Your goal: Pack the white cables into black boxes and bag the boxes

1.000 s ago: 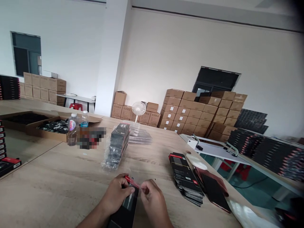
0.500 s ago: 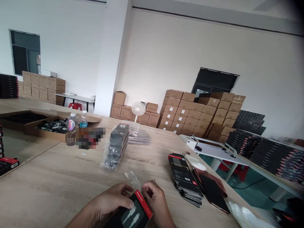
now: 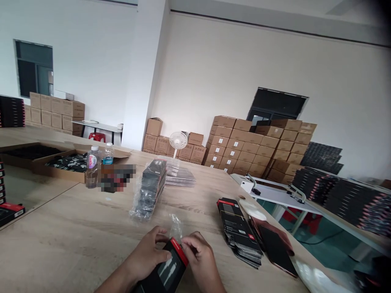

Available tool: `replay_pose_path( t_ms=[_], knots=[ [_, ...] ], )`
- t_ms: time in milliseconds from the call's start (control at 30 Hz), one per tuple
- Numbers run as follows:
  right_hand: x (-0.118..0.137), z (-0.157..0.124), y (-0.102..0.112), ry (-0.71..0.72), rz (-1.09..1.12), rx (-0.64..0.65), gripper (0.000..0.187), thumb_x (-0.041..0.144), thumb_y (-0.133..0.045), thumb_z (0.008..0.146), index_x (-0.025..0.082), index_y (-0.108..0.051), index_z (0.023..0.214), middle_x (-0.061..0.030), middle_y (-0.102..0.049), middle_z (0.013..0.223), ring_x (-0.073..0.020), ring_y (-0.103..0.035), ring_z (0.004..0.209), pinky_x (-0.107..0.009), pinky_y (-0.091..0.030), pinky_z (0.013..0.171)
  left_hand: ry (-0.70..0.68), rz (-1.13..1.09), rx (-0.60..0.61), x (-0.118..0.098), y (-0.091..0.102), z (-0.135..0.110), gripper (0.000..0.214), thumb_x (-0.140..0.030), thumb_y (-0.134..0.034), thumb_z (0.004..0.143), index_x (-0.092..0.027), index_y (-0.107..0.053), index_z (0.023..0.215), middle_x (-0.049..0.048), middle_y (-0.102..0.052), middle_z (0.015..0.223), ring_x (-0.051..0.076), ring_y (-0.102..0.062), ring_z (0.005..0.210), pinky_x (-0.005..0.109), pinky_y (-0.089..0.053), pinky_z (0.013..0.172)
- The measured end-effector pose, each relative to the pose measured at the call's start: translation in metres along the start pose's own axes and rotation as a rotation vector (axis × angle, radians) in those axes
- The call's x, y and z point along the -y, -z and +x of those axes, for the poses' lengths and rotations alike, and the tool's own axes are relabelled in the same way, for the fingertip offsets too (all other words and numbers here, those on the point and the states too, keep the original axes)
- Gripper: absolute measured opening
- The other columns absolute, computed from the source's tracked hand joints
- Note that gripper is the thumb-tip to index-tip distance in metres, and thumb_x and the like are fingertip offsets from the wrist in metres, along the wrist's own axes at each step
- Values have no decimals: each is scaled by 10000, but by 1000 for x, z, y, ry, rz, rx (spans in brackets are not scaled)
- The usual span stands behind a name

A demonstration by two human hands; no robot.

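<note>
My left hand (image 3: 149,255) grips a flat black package with a red top edge (image 3: 167,272), low at the frame's bottom centre. A white cable shows on its face. My right hand (image 3: 199,257) pinches the red end of the package, where a clear plastic bag (image 3: 176,224) sticks up. Both hands hover just over the wooden table (image 3: 76,236). A stack of the same black packages in clear sleeves (image 3: 150,188) lies beyond my hands. Another stack of black and red packages (image 3: 240,232) lies to the right.
Two water bottles (image 3: 92,166) stand at the left by open cardboard trays (image 3: 62,163) of dark items. A dark red case (image 3: 275,244) lies near the table's right edge. Stacked cartons (image 3: 259,148), a white fan (image 3: 178,141) and a second table (image 3: 275,195) stand behind.
The package was tipped up and turned in my hands, then lowered again. The clear bag now stands up at its red end between my fingers.
</note>
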State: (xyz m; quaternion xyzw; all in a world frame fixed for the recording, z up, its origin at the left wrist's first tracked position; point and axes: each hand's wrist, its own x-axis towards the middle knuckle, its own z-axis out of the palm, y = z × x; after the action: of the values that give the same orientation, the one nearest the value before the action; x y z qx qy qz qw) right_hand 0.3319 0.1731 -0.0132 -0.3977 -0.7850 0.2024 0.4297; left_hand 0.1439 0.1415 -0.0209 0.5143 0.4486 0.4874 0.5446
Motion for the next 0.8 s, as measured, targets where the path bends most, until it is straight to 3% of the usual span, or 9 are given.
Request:
replay_pose_path(
  t_ms=[100, 167, 300, 500, 567, 700, 800],
  knots=[
    [-1, 0, 0, 19, -33, -18, 178, 249, -524, 851, 229, -701, 838, -40, -617, 774, -185, -607, 716, -268, -476, 649, -104, 19, 46, -7, 0, 0, 395, -199, -619, 623, -146, -647, 1013, 82, -696, 1020, 252, -603, 1045, 313, -451, 867],
    [-5, 0, 0, -34, -97, -76, 146, 211, -534, 799, 217, -678, 820, -31, -612, 743, -181, -591, 665, -269, -462, 614, -120, 64, 74, -12, 0, -1, 319, -209, -580, 678, -160, -696, 971, 48, -723, 940, 242, -636, 970, 315, -462, 844],
    [-15, 1, 0, -195, -145, -129, 143, 218, -511, 729, 221, -565, 596, 19, -556, 539, -166, -536, 521, -263, -404, 518, -78, 129, -11, -13, -2, -3, 349, -287, -570, 720, -170, -715, 1015, 37, -737, 947, 223, -658, 814, 301, -478, 729],
    [-14, 2, 0, -212, -97, -122, 151, 204, -483, 672, 223, -530, 530, 37, -537, 502, -150, -516, 503, -246, -389, 500, -81, 132, -14, -10, -3, -1, 348, -328, -550, 747, -171, -719, 1008, 27, -740, 875, 220, -652, 788, 301, -477, 708],
    [-13, 2, -1, -212, -80, -115, 140, 198, -478, 654, 220, -524, 524, 40, -523, 500, -144, -506, 502, -242, -382, 496, -101, 130, -28, -8, -3, 1, 351, -297, -536, 752, -160, -706, 1027, 46, -737, 927, 228, -656, 835, 313, -482, 747],
    [-10, 1, -3, -207, -35, -86, 131, 203, -477, 648, 216, -513, 523, 49, -503, 496, -128, -481, 484, -225, -367, 467, -148, 106, -164, -3, -1, 5, 376, -214, -549, 704, -157, -672, 1055, 71, -706, 1077, 243, -618, 1048, 325, -447, 917],
    [-6, 2, -3, -198, -13, -81, 137, 212, -483, 667, 216, -503, 532, 55, -482, 497, -121, -457, 476, -218, -359, 455, -142, 115, -140, -2, -1, 5, 349, -220, -534, 718, -166, -683, 1029, 54, -712, 1064, 242, -624, 1032, 324, -451, 913]
  ],
)
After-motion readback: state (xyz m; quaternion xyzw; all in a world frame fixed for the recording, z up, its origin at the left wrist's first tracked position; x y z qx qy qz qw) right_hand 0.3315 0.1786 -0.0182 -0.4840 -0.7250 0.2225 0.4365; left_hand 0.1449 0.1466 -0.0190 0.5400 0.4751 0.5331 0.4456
